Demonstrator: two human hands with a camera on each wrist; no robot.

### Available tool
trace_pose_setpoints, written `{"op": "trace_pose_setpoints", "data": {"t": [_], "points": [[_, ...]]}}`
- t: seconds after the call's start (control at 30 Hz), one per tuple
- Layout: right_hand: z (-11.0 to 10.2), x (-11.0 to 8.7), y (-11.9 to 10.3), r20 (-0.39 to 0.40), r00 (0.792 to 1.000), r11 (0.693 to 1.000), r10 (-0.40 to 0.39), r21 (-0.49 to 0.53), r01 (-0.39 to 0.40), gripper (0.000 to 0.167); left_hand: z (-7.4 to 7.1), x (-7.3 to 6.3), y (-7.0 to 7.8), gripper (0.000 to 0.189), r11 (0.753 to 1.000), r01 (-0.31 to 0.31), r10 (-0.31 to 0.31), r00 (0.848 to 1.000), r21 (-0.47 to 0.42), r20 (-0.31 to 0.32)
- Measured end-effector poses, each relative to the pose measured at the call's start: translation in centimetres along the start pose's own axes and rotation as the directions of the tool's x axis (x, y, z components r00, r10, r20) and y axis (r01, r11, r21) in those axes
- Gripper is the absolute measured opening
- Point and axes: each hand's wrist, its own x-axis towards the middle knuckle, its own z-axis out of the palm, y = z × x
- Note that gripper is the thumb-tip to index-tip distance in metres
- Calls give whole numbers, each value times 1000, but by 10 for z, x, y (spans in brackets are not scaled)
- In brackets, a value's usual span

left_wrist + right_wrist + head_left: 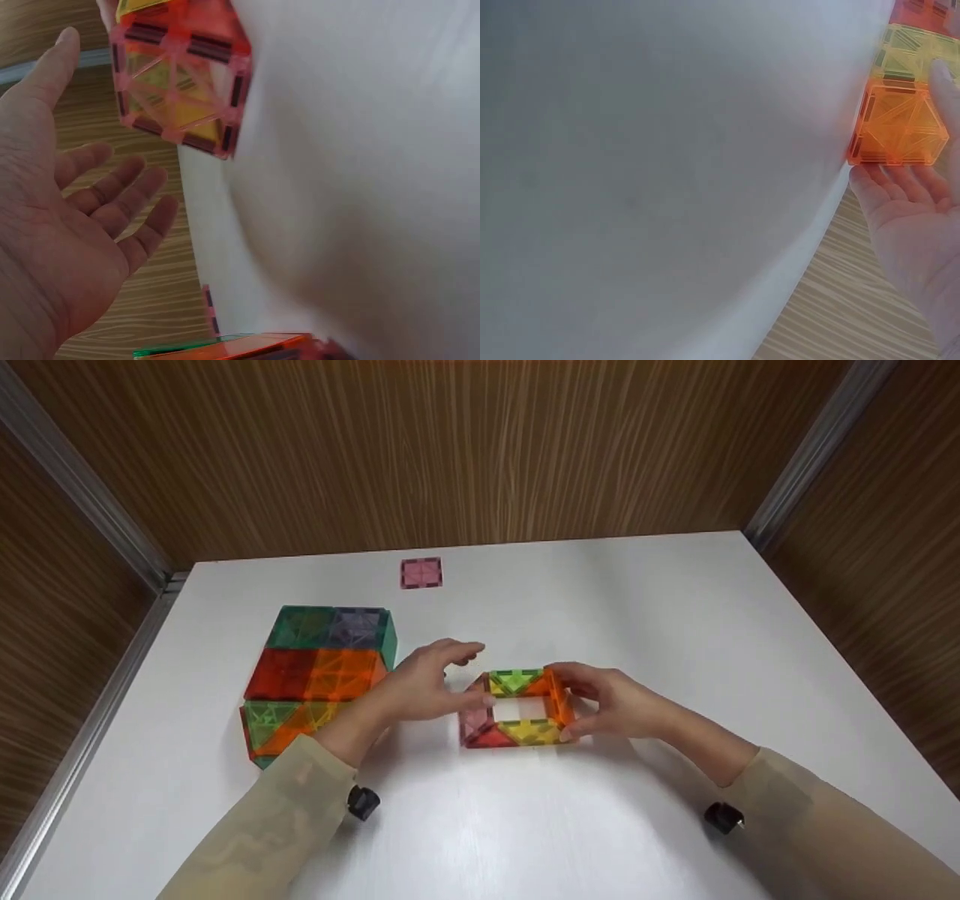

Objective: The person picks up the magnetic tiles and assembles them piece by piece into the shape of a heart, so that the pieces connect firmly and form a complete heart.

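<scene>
A small hollow box frame (529,732) of translucent magnetic tiles stands on the white table, its middle uncovered from above. My right hand (619,706) grips its right end, thumb at the near edge and fingers at the far one. That end is an orange tile (898,129). At the opposite end is a pink tile (178,97), with my left hand (426,682) beside it, fingers spread and holding nothing. The left thumb overlaps the pink end in the head view, while the left wrist view shows a gap between palm and tile.
Left of the frame stands a larger block of magnetic tiles (279,675), partly behind the left forearm. A loose pink square tile (421,574) lies near the table's back edge. Wood-grain panels (480,457) enclose the table (480,832) at the back and sides.
</scene>
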Motion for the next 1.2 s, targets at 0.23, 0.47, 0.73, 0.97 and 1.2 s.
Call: {"op": "trace_pose_setpoints", "data": {"t": [0.23,0.47,0.73,0.97,1.2], "points": [[6,-2,-3,-2,1000,1000,2,14,-2,90,-39,34,-1,86,995,74,-66,990,63,-126],[10,-5,-4,8,1000,1000,1,16,-1,88,-59,70,-22,92,986,135,-106,960,101,-258],[13,-10,-8,20,1000,999,2,32,-2,87,-49,99,-43,104,950,291,-246,920,111,-306],[15,-10,-11,23,1000,999,-3,43,2,87,-29,106,-59,108,854,409,-321,901,322,-293],[15,-7,-11,38,999,999,-1,36,0,87,-19,93,-71,107,793,519,-472,855,320,-217]]}}
